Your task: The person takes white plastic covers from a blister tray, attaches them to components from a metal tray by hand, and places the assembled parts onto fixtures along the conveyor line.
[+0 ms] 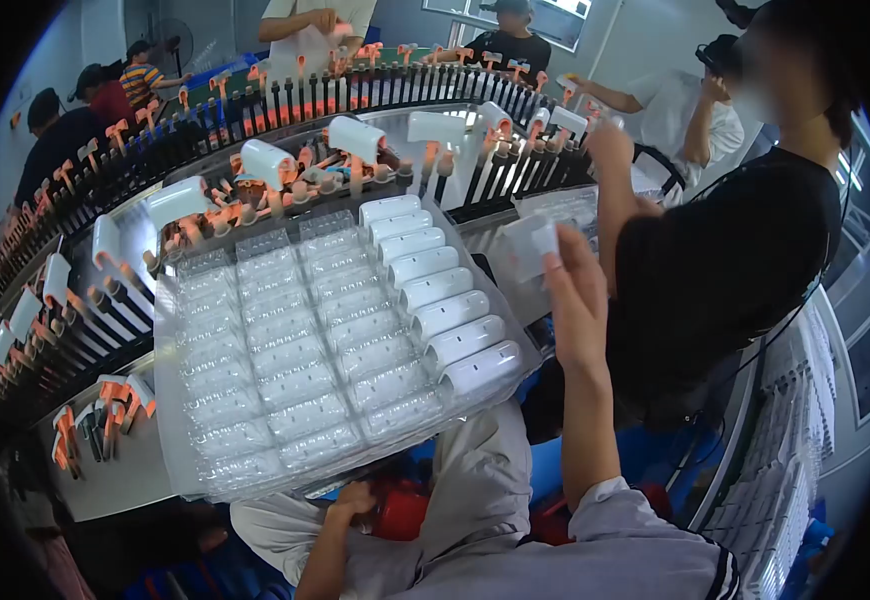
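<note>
My right hand (577,290) is raised to the right of the tray, pinching a small, thin, whitish sheet (530,250) that looks like a cloth wipe. Low over my lap, my left hand (355,500) is closed beside a red object (401,512); what its curled fingers hold, if anything, is hidden. In front of me lies a clear plastic blister tray (315,370) with rows of pockets. Glossy white curved shells (440,292) fill its right-hand column, while the other columns show only clear plastic.
A curved conveyor (285,115) with black pegs and orange-tipped holders runs behind the tray, carrying white shells (355,138). Several orange-and-white holders (105,415) lie at left. A co-worker in black (725,250) stands close on the right; stacked trays (775,460) are behind them.
</note>
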The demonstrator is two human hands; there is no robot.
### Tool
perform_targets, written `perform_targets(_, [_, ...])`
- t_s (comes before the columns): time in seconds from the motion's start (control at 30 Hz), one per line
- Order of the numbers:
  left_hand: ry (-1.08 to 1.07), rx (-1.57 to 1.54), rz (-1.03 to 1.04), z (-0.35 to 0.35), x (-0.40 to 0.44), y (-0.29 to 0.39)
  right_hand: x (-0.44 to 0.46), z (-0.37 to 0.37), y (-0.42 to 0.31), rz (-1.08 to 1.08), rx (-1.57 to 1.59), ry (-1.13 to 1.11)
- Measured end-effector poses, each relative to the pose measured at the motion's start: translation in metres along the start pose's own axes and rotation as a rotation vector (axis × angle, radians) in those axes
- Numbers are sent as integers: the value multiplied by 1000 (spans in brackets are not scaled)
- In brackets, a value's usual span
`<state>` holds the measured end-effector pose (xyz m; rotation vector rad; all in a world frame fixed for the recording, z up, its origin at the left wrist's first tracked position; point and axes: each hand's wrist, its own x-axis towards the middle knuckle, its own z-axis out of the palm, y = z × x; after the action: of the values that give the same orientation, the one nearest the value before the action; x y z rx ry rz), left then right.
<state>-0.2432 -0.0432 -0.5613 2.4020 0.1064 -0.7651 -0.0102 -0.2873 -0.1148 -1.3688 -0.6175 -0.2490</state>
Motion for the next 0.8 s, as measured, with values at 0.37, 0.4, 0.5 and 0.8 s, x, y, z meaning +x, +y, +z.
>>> perform_targets(0.37, [-73, 61, -97, 0, -5, 5, -21, -20, 21, 43, -91, 92])
perform_targets(0.4, [-74, 59, -103, 2, -4, 4, -22, -18, 23, 47, -87, 89])
perform_targets(0.5, [-106, 70, -130, 4, -2, 1, -22, -16, 34, 59, -77, 141])
perform_targets(0.8, [-68, 83, -110, 4, 5, -2, -5, 5, 3, 76, -90, 11])
